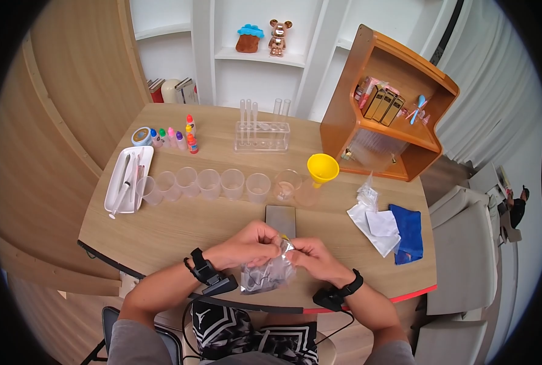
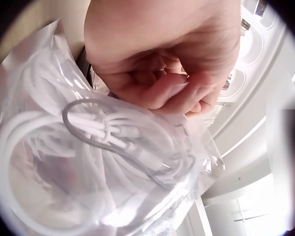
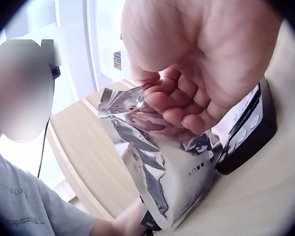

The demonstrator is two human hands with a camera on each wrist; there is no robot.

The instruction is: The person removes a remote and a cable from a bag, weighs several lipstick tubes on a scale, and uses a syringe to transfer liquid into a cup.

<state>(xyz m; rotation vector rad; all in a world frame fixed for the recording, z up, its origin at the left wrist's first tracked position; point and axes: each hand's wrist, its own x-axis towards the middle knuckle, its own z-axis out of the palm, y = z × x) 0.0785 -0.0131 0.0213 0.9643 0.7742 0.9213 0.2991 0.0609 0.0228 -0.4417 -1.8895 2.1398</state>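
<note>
Both hands pinch the top edge of a silver plastic pouch (image 1: 264, 278) near the table's front edge. In the head view, the left hand (image 1: 246, 246) is at the upper left of the pouch, and the right hand (image 1: 316, 260) at its upper right. The left wrist view shows the pouch's clear side, with coiled white cords (image 2: 19, 118) and a thin grey loop inside. Its shiny foil side (image 3: 179, 172), with small dark print, faces the right wrist camera. Just beyond the hands lies a flat grey device (image 1: 281, 218) with buttons on its black body.
Several clear cups (image 1: 209, 184) stand in a row, with a yellow funnel (image 1: 323, 168) at the right end. Behind are a test-tube rack (image 1: 262, 137) and dropper bottles (image 1: 192, 145). A white tray (image 1: 111, 188) is left; a blue cloth (image 1: 412, 234) and wooden shelf (image 1: 338, 115) are right.
</note>
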